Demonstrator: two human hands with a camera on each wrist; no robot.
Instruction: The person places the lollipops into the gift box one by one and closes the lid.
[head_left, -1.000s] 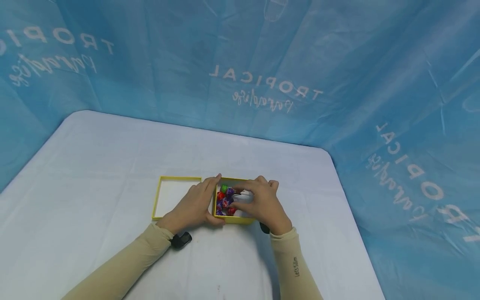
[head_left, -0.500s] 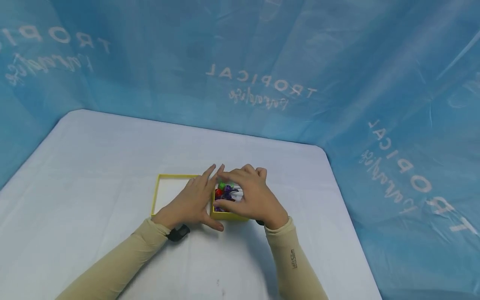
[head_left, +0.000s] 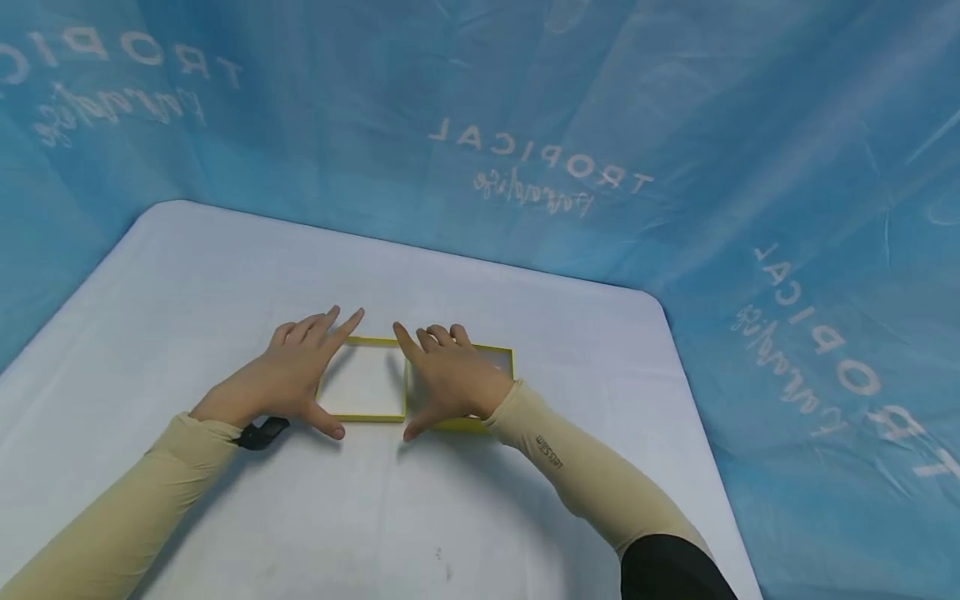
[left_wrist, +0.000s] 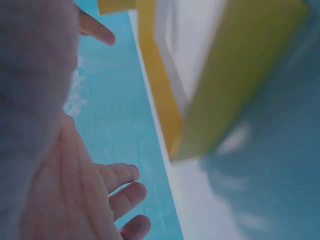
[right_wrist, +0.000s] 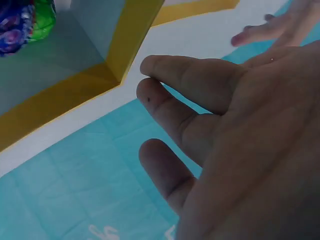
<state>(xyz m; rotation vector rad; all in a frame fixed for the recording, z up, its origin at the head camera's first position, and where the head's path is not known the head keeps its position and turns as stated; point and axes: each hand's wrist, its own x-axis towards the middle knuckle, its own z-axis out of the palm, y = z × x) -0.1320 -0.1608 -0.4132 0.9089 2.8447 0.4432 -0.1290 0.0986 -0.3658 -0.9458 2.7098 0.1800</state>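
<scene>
A shallow yellow-rimmed lid (head_left: 367,381) lies white inside up on the table, and beside it on the right stands the yellow box (head_left: 462,426). My left hand (head_left: 292,371) hovers at the lid's left side, thumb and fingers spread, holding nothing. Over the left part of the box is my right hand (head_left: 453,379), fingers extended towards the lid's right edge and nothing gripped. It hides most of the box's inside in the head view. Wrapped lollipops, one purple-blue (right_wrist: 14,27) and one green (right_wrist: 42,20), show inside the box in the right wrist view.
White cloth covers the table (head_left: 225,275). Behind it and to the right hangs a blue curtain (head_left: 480,167) with mirrored lettering. A black strap (head_left: 262,433) sits at my left wrist.
My left hand has let go of the box's side and moved left to the lid. My right hand has come out of the box and shifted left, its fingers straightening.
</scene>
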